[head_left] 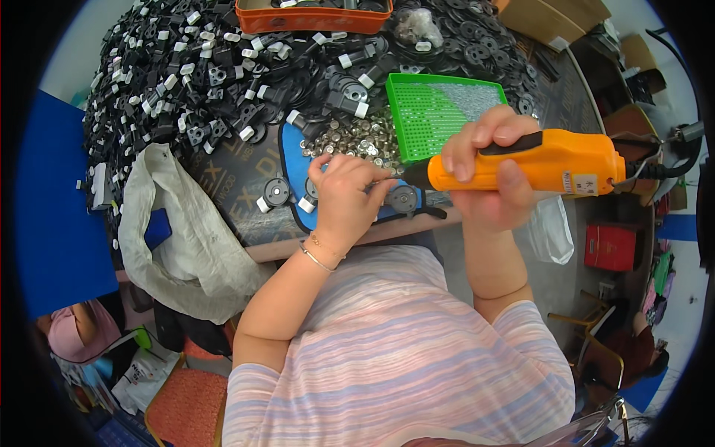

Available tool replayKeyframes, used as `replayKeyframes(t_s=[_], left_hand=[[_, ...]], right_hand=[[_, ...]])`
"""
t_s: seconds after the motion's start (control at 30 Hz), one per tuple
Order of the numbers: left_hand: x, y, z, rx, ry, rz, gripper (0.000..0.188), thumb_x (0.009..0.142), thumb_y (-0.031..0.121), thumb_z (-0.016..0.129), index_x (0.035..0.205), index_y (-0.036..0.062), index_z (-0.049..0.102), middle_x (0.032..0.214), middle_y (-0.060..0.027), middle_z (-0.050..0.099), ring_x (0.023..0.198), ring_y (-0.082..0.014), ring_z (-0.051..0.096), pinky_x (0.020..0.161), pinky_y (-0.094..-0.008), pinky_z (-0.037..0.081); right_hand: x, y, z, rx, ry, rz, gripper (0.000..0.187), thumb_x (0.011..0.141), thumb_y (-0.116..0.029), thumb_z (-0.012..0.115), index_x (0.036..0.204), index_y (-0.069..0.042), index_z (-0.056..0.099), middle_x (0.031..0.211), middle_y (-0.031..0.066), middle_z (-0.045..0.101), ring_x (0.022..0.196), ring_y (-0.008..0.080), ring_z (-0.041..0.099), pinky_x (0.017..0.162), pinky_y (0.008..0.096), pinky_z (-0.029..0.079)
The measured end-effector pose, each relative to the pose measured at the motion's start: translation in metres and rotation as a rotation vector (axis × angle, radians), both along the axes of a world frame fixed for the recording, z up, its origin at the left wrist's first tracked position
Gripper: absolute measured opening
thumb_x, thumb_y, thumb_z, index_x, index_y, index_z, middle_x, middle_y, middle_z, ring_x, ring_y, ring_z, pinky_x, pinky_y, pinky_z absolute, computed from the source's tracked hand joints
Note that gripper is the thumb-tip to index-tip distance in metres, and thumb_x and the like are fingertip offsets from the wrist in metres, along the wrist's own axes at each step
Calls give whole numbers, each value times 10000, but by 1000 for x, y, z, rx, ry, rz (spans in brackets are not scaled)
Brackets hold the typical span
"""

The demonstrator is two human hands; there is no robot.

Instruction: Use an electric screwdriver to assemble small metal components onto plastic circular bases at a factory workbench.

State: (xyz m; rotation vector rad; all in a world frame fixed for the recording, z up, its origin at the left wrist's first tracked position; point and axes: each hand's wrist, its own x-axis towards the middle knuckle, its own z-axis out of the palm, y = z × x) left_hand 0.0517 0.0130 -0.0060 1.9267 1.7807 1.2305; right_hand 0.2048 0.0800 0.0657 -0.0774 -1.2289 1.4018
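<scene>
My right hand (pixel 491 171) is closed round an orange electric screwdriver (pixel 566 160), held level with its black nose and thin bit pointing left. At the bit's tip, the thumb and fingers of my left hand (pixel 346 197) are pinched together; what they hold is too small to make out. Both hands are over a blue mat (pixel 296 160). A round black part (pixel 403 199) lies just right of my left fingertips. Another round black part with a white end (pixel 277 191) sits left of that hand. Small silvery metal pieces (pixel 357 139) are heaped beyond my fingers.
A green perforated tray (pixel 410 108) with small screws stands behind the screwdriver. Black parts with white ends (pixel 179 82) are piled across the far table, near an orange tin (pixel 313 21). A pale cloth bag (pixel 138 216) hangs at the left edge; a cable (pixel 670 170) runs off right.
</scene>
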Motion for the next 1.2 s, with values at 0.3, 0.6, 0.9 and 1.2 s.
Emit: replayKeyframes(t_s=[0.3,0.6,0.9,1.2], left_hand=[[-30,-52,5,-205,302,66,531,551,328,807,1001,108,630,988,-26,568,996,-219,487,955,-488,216],[-28,-59,-8,-185,320,54,447,637,333,754,994,87,648,950,-17,587,975,-195,496,941,-464,224],[-31,-57,-11,-188,321,24,408,636,329,752,945,88,642,961,-12,585,974,-193,499,943,-472,221],[-31,-54,-10,-189,310,2,399,630,337,754,922,88,646,941,-10,576,967,-191,498,941,-485,223]], right_hand=[[-28,-13,-11,-41,-185,53,272,792,-104,646,965,-21,453,906,120,475,599,165,532,565,278,475],[-43,-24,-16,160,-388,117,225,766,-62,635,922,-25,478,893,120,475,626,139,541,566,239,473],[-51,-27,-18,341,-550,110,232,734,19,615,911,-52,483,872,93,482,656,131,537,587,232,460],[-54,-9,-38,459,-385,155,227,762,-107,655,925,-50,508,834,80,493,685,133,521,583,235,455]])
